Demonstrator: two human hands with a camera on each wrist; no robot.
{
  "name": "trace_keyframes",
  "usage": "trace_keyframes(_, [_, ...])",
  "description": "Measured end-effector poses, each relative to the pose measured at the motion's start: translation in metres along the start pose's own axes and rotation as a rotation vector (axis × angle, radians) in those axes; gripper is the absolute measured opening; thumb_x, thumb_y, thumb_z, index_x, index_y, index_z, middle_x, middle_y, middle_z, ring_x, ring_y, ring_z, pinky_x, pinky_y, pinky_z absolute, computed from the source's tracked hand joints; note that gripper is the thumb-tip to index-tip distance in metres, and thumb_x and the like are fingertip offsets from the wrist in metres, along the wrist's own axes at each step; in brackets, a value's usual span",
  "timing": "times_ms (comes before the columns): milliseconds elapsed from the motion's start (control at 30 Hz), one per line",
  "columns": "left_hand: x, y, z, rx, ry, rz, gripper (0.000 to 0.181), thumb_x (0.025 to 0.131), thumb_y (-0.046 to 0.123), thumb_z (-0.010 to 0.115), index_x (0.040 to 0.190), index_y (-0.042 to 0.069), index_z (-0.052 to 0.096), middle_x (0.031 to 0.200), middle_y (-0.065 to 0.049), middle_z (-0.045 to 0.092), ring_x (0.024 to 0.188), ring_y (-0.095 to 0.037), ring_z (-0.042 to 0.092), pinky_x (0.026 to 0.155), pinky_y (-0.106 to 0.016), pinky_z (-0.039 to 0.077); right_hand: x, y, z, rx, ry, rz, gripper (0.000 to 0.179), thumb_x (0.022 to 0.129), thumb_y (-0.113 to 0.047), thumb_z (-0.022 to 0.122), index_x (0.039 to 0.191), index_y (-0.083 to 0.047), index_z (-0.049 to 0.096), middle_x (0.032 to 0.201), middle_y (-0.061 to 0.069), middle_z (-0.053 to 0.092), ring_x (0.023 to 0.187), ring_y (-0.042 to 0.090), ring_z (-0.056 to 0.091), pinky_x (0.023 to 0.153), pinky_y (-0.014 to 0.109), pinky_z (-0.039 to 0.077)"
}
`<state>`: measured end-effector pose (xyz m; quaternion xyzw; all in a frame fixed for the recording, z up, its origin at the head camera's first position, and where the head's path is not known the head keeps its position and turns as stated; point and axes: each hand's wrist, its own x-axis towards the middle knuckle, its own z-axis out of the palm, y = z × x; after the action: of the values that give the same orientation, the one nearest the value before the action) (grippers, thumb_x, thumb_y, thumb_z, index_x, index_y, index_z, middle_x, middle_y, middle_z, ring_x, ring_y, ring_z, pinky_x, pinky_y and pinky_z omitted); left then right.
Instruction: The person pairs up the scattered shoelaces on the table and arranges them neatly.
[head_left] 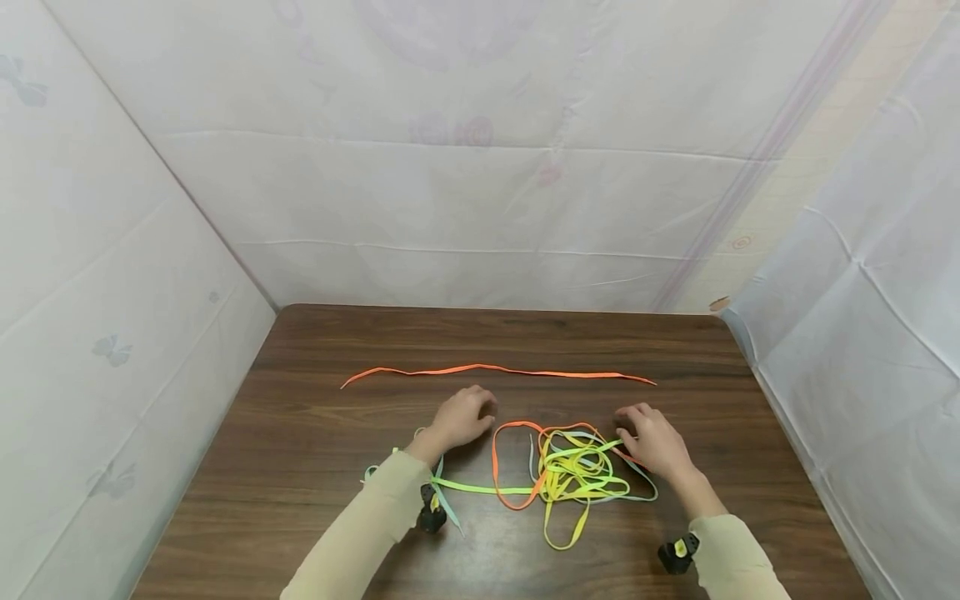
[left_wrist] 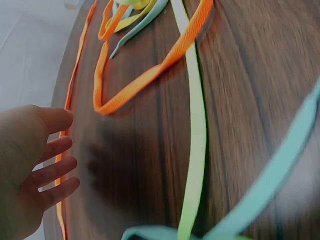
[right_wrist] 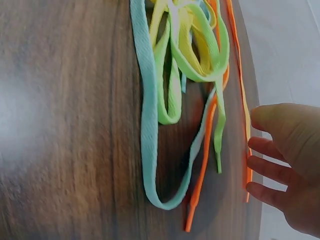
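A tangle of flat shoelaces (head_left: 577,471) in yellow, green, light blue and orange lies mid-table. My left hand (head_left: 463,417) is left of the tangle with loosely bent fingers and nothing in them. Its fingers (left_wrist: 60,165) are spread in the left wrist view, over the table. At the tangle's right side is my right hand (head_left: 656,442), also holding nothing, its fingers (right_wrist: 270,170) slightly bent. Beneath it are the tips of a green lace (right_wrist: 218,145) and an orange lace (right_wrist: 200,175). A single orange lace (head_left: 480,367) lies stretched nearly straight beyond both hands.
A green lace (head_left: 480,487) runs left from the tangle under my left forearm, where light-blue lace ends (head_left: 450,504) stick out. The brown wooden table (head_left: 315,350) meets pale curtains (head_left: 480,208) at its back and sides.
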<state>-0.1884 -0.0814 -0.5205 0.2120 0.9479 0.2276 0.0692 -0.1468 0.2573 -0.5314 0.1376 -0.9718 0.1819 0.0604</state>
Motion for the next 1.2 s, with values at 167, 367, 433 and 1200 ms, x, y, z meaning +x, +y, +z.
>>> trace_keyframes(167, [0.009, 0.014, 0.011, 0.014, -0.022, 0.017, 0.023, 0.087, 0.021, 0.063, 0.109, 0.013, 0.063, 0.105, -0.002, 0.059, 0.098, -0.02, 0.056, 0.08, -0.038, 0.048, 0.0, -0.004, 0.006, 0.0, -0.002, -0.018, 0.024, 0.081, -0.014, 0.069, 0.104, -0.008, 0.064, 0.097, 0.009, 0.059, 0.087, 0.028, 0.058, 0.066, 0.041, 0.049])
trace_keyframes(367, [0.017, 0.03, 0.026, 0.104, -0.02, 0.06, 0.021, 0.087, 0.024, 0.063, 0.106, 0.016, 0.064, 0.102, -0.001, 0.058, 0.091, -0.017, 0.055, 0.076, -0.032, 0.049, 0.002, -0.01, 0.008, 0.007, 0.016, -0.036, 0.023, 0.081, -0.013, 0.069, 0.103, -0.007, 0.065, 0.095, 0.009, 0.059, 0.087, 0.029, 0.058, 0.066, 0.042, 0.049])
trace_keyframes(433, [0.018, 0.034, 0.03, 0.142, -0.013, 0.075, 0.021, 0.086, 0.025, 0.064, 0.105, 0.017, 0.064, 0.101, 0.0, 0.058, 0.09, -0.016, 0.054, 0.075, -0.031, 0.048, 0.002, -0.012, 0.008, 0.011, 0.018, -0.04, 0.023, 0.081, -0.013, 0.069, 0.103, -0.007, 0.065, 0.095, 0.01, 0.059, 0.087, 0.029, 0.057, 0.067, 0.042, 0.049])
trace_keyframes(1200, [0.022, 0.059, 0.056, 0.289, 0.055, 0.108, 0.004, 0.088, 0.026, 0.062, 0.086, 0.024, 0.064, 0.096, 0.004, 0.053, 0.086, -0.013, 0.047, 0.076, -0.027, 0.041, 0.006, -0.024, 0.023, 0.011, 0.048, -0.061, 0.024, 0.079, -0.015, 0.071, 0.101, -0.009, 0.065, 0.096, 0.009, 0.06, 0.086, 0.028, 0.057, 0.068, 0.044, 0.048])
